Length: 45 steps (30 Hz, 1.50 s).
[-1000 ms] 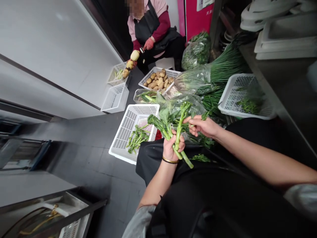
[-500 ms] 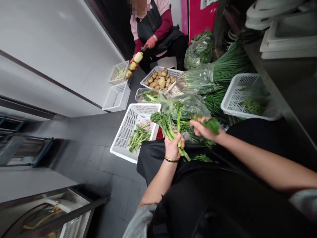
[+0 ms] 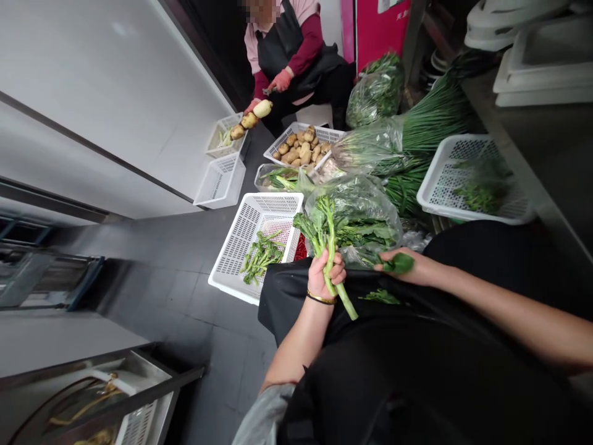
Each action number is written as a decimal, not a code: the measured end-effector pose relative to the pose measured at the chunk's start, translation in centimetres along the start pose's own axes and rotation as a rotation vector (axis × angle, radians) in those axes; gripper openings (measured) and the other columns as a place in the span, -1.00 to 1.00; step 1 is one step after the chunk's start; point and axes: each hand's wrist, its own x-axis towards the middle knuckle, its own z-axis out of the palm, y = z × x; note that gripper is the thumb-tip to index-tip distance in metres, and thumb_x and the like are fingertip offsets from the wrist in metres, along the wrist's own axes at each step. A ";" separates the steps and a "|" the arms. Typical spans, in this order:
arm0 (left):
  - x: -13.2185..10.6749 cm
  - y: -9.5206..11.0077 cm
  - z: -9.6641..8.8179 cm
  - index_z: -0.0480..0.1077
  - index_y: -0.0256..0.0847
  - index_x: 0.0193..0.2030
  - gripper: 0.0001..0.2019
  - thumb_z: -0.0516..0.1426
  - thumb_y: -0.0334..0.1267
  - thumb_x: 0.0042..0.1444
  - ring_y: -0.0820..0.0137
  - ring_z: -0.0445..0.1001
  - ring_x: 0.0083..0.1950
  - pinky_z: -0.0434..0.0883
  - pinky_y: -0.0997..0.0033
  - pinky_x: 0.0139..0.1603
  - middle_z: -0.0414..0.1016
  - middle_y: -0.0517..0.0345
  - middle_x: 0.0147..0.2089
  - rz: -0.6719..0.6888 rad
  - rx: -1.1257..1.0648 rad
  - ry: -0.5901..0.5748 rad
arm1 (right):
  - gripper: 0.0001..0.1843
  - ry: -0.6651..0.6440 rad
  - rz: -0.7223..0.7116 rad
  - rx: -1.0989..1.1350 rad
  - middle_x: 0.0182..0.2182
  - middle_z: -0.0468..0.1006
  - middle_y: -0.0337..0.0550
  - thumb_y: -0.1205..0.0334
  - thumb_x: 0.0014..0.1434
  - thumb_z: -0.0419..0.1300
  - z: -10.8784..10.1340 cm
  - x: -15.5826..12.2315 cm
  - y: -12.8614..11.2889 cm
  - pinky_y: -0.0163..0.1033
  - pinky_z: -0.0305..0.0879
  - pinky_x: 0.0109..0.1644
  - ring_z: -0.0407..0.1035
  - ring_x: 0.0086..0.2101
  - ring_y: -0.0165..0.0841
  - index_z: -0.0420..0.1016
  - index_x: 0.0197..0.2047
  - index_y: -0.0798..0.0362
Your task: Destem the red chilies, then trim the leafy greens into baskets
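My left hand point(image 3: 324, 275) is closed round a bunch of green leafy stalks point(image 3: 323, 233), held upright over my black apron point(image 3: 417, 364). My right hand point(image 3: 407, 269) is lower, by my lap, with its fingers pinched on a torn green leaf point(image 3: 398, 263). A few leaf scraps point(image 3: 380, 297) lie on the apron. Just ahead, a clear plastic bag of the same greens point(image 3: 365, 216) lies open. To its left on the floor, a white perforated basket point(image 3: 234, 247) holds trimmed green stalks point(image 3: 262, 254).
Another person point(image 3: 296, 55) sits at the far end, holding a pale root vegetable point(image 3: 252, 118) over a small basket point(image 3: 222, 139). A basket of potatoes point(image 3: 301, 148), an empty basket point(image 3: 221, 181), bagged chives point(image 3: 412, 136) and a basket on the right point(image 3: 477, 179) surround me. A steel counter point(image 3: 546, 154) runs along the right.
My right hand has pulled a leaf off the bunch and moved down and right towards my lap. My left hand has stayed on the stalks.
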 end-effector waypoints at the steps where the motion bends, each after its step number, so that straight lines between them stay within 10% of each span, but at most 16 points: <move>1: 0.0 -0.2 -0.2 0.32 -0.32 -0.25 -0.88 0.06 -0.29 0.15 0.71 -0.03 -0.72 -0.11 0.67 -0.78 0.29 0.24 -0.52 -0.009 0.010 -0.033 | -0.60 -0.084 0.130 -0.057 -0.70 0.27 -0.23 -0.03 0.02 0.25 -0.5 -0.2 1.0 -0.31 0.06 -0.55 0.20 -0.63 -0.42 0.28 -0.63 0.04; 4: 0.0 -0.9 -0.5 0.33 -0.31 -0.24 -0.86 0.09 -0.27 0.12 0.69 -0.05 -0.75 -0.14 0.64 -0.80 0.34 0.21 -0.53 -0.033 0.072 -0.120 | -0.68 -0.099 0.316 -0.122 -0.67 0.37 -0.17 0.00 -0.19 0.38 -3.5 1.3 1.7 -0.29 0.07 -0.56 0.24 -0.62 -0.38 0.39 -0.54 0.03; 7: 0.0 -1.5 -0.3 0.33 -0.31 -0.23 -0.81 0.13 -0.22 0.08 0.67 -0.03 -0.78 -0.12 0.61 -0.81 0.39 0.20 -0.55 -0.062 0.170 -0.173 | -0.57 0.071 0.195 0.284 -0.48 0.51 -0.17 -0.16 0.07 0.15 -7.0 4.9 -1.2 -0.33 0.17 -0.50 0.33 -0.56 -0.41 0.43 -0.20 0.04; 10: -0.1 -1.5 0.2 0.29 -0.29 -0.22 -0.74 0.20 -0.17 0.03 0.64 0.04 -0.78 -0.07 0.61 -0.81 0.43 0.17 -0.54 -0.058 0.251 -0.161 | -0.52 0.278 0.145 0.400 -0.61 0.42 -0.21 -0.17 0.21 -0.03 -8.1 7.4 -5.0 -0.35 0.09 -0.52 0.23 -0.63 -0.47 0.36 -0.41 0.08; 13: -0.1 -1.4 0.6 0.24 -0.24 -0.25 -0.69 0.25 -0.17 -0.01 0.63 0.13 -0.75 -0.01 0.64 -0.78 0.45 0.19 -0.52 0.074 0.257 -0.034 | -0.54 0.529 0.051 0.048 -0.65 0.35 -0.17 -0.04 0.23 -0.01 -6.4 6.7 -7.5 -0.32 0.02 -0.49 0.17 -0.60 -0.47 0.25 -0.57 0.08; 17: 0.3 -1.5 0.2 0.21 -0.23 -0.25 -0.63 0.29 -0.14 -0.05 0.58 0.22 -0.74 0.09 0.62 -0.77 0.44 0.22 -0.55 0.202 0.309 0.045 | -0.56 0.351 -0.205 -0.021 -0.61 0.37 -0.18 0.02 0.26 -0.02 -4.7 3.9 -7.7 -0.31 0.03 -0.45 0.20 -0.57 -0.47 0.32 -0.57 0.08; 24: 0.4 -2.5 0.0 0.21 -0.22 -0.21 -0.61 0.27 -0.10 -0.04 0.52 0.26 -0.75 0.10 0.58 -0.78 0.49 0.13 -0.52 0.134 0.375 -0.073 | -0.64 0.328 0.207 0.581 -0.65 0.41 -0.26 -0.09 0.11 0.14 -6.6 7.2 -3.8 -0.34 0.16 -0.54 0.27 -0.63 -0.43 0.42 -0.38 0.07; 28: 0.7 -2.1 0.2 0.21 -0.22 -0.25 -0.61 0.29 -0.12 -0.10 0.58 0.20 -0.74 0.04 0.62 -0.77 0.44 0.20 -0.55 0.068 0.289 0.014 | -0.76 0.598 -0.003 0.265 -0.53 0.47 -0.14 0.09 0.14 0.13 -5.3 7.0 -4.9 -0.29 0.26 -0.38 0.35 -0.49 -0.38 0.43 -0.43 0.08; 31: 1.0 -1.8 0.2 0.23 -0.25 -0.30 -0.61 0.30 -0.13 -0.13 0.59 0.22 -0.72 0.07 0.62 -0.75 0.40 0.23 -0.57 0.098 0.304 0.163 | -0.79 0.528 -0.233 0.017 -0.43 0.51 -0.09 0.15 0.18 0.10 -4.3 5.5 -6.1 -0.28 0.26 -0.29 0.37 -0.40 -0.36 0.50 -0.35 0.06; 39: 1.1 -3.2 0.2 0.39 -0.28 -0.29 -0.66 0.35 -0.21 -0.19 0.55 0.33 -0.62 0.25 0.55 -0.62 0.45 0.20 -0.48 0.415 0.644 0.338 | -0.59 0.436 0.338 0.494 -0.68 0.42 -0.26 -0.13 0.05 0.20 -6.1 7.7 -3.1 -0.33 0.17 -0.53 0.28 -0.66 -0.43 0.29 -0.50 0.05; 42: 1.0 -3.6 -0.3 0.43 -0.25 -0.38 -0.73 0.37 -0.26 -0.23 0.48 0.42 -0.45 0.35 0.53 -0.46 0.50 0.13 -0.39 0.549 0.729 0.391 | -0.59 0.463 0.351 0.416 -0.66 0.40 -0.23 -0.07 0.09 0.17 -5.8 8.3 -3.0 -0.34 0.15 -0.53 0.28 -0.63 -0.42 0.22 -0.56 0.04; 45: 1.0 -3.7 -0.2 0.40 -0.27 -0.35 -0.69 0.36 -0.21 -0.21 0.51 0.36 -0.57 0.28 0.54 -0.58 0.47 0.16 -0.48 0.397 0.667 0.345 | -0.71 0.564 0.129 -0.007 -0.54 0.43 -0.12 0.14 0.17 0.09 -4.8 7.7 -3.9 -0.30 0.19 -0.42 0.31 -0.50 -0.38 0.31 -0.54 0.07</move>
